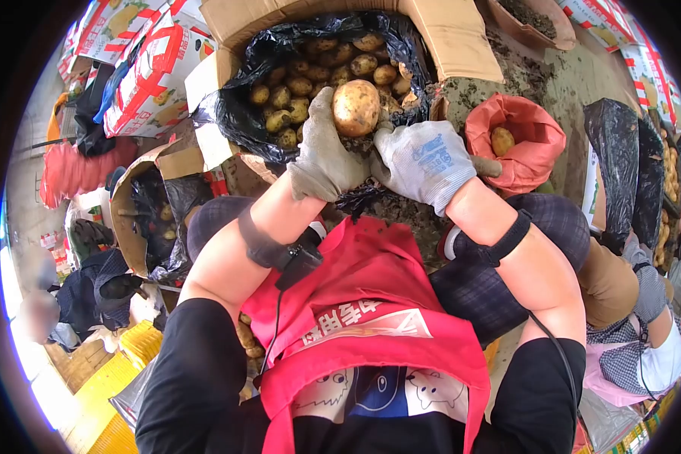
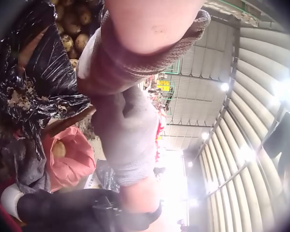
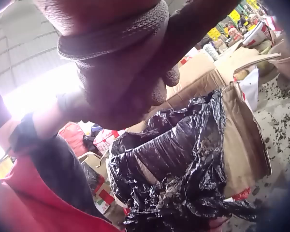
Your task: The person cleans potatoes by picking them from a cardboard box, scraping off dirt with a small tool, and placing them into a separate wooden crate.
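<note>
In the head view, my gloved left hand [image 1: 325, 155] grips a large pale potato [image 1: 356, 107], its thumb along the left side. My gloved right hand [image 1: 427, 163] is close beside it, thumb tip near the potato's lower right edge; its other fingers are mostly hidden, so whether it also holds the potato I cannot tell. Below the raised potato, many smaller soiled potatoes [image 1: 319, 74] fill a cardboard box [image 1: 310, 7] lined with a black plastic bag [image 1: 238, 113]. Both wrist views show the left hand [image 2: 116, 63] and the right hand [image 3: 121, 92] from behind, potato hidden.
A red bag [image 1: 533, 163] holding a potato [image 1: 502, 141] stands right of the box. Loose soil [image 1: 469, 94] covers the floor nearby. Another lined box [image 1: 132, 219] is at the left, below printed cartons [image 1: 159, 72]. Another person's gloved hand [image 1: 647, 284] shows at the right.
</note>
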Demonstrator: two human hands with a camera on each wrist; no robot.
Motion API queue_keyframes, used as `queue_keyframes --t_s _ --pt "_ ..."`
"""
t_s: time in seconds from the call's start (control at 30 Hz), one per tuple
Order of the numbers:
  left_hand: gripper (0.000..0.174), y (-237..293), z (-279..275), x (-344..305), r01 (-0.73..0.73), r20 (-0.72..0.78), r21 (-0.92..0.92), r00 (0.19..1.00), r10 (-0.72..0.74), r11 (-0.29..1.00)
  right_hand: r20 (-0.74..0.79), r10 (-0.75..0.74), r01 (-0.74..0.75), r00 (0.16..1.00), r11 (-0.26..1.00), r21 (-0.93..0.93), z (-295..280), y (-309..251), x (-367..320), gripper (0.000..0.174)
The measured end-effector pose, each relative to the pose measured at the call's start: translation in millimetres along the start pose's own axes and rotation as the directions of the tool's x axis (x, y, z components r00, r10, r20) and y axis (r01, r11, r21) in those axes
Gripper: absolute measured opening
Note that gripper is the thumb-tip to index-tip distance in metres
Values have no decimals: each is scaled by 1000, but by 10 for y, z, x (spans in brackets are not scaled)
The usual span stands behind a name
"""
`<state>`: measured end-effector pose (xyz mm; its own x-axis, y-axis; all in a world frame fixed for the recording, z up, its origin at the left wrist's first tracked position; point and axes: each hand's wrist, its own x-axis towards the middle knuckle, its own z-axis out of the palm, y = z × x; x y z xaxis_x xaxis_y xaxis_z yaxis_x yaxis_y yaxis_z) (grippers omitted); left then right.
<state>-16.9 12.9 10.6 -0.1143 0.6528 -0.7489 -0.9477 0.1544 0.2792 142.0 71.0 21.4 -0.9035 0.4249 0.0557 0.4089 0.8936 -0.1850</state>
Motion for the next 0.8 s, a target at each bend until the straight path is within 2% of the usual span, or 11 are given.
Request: queue_keyframes --t_s 0.03,0.07,0.23,0.3,0.33,0.37,0.43,0.47,0.57,0.6,0.8 --pt "57 57 -212 145 102 284 -97 956 -71 990 -10 -8 8 1000 1000 -29 -36 8 9 26" --pt "57 123 -234 153 220 554 -155 826 -100 963 -96 -33 32 995 999 -12 -74 20 -9 26" --pt "63 229 -197 118 193 464 -67 874 -141 979 -296 -77 88 952 996 23 -266 96 -58 24" --pt "64 190 -102 10 216 610 -138 787 -89 966 -454 -56 121 889 986 116 -319 170 -70 22" --pt "65 221 -37 -61 194 391 -143 912 -125 970 -515 -6 130 857 970 204 -295 211 -73 20" --pt "65 221 -20 -111 186 400 -138 909 -118 973 -525 -13 136 851 971 195 -322 239 -82 20" --pt "65 239 11 -230 406 689 -44 674 -267 913 -576 149 72 803 937 343 -410 274 -117 21" --pt "67 212 11 -288 304 665 -26 716 -210 952 -544 184 34 819 930 366 -450 297 -162 21" --pt "69 251 36 -468 277 714 74 656 -245 958 -548 233 5 804 917 398 -419 405 -211 22" --pt "75 225 48 -599 191 678 73 710 -189 979 -527 281 -8 802 888 461 -421 407 -216 23" --pt "65 586 -94 -1588 -29 688 45 726 -10 999 -512 283 -73 811 917 391 -370 419 -269 23"
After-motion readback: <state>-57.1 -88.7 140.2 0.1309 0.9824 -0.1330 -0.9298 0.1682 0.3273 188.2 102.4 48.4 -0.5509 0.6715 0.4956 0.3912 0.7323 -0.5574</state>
